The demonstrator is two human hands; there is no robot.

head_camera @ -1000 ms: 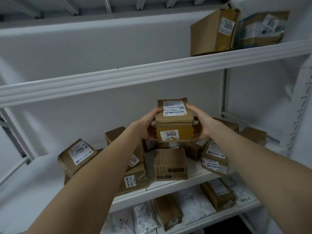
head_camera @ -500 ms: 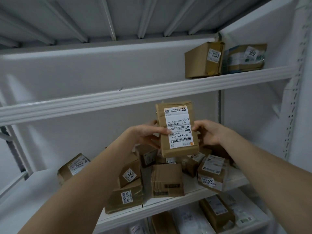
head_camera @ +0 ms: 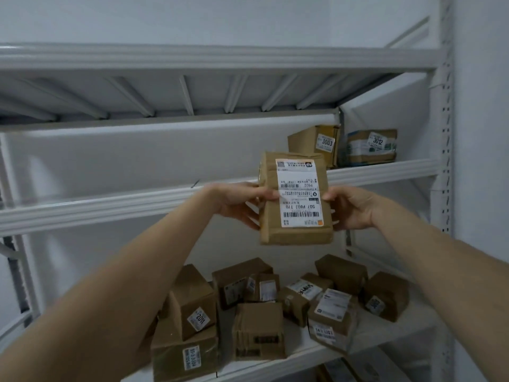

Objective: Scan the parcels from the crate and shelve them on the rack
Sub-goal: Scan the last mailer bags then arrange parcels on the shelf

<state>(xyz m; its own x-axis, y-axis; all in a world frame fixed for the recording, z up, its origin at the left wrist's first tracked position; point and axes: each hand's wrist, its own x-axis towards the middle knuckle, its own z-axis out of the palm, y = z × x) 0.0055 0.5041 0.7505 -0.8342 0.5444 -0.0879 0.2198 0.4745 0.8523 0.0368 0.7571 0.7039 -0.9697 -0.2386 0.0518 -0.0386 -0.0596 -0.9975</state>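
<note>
I hold a brown cardboard parcel (head_camera: 296,198) upright in front of the white rack (head_camera: 110,205), its white shipping label facing me upside down. My left hand (head_camera: 239,199) grips its left edge, thumb across the front. My right hand (head_camera: 349,208) grips its right edge. The parcel is level with the front lip of the upper shelf (head_camera: 385,172), just left of the parcels marked 3003 (head_camera: 314,143) and 3012 (head_camera: 369,147) that stand on that shelf.
Several brown parcels are piled on the shelf below (head_camera: 385,332), among them one marked 2011 (head_camera: 192,301). The upper shelf's left stretch is bare. A perforated upright (head_camera: 444,133) bounds the rack on the right. Another shelf (head_camera: 192,55) spans above.
Both hands have lifted the parcel from the lower pile up to the upper shelf's level and tipped it upright, label toward me. My view has tilted upward.
</note>
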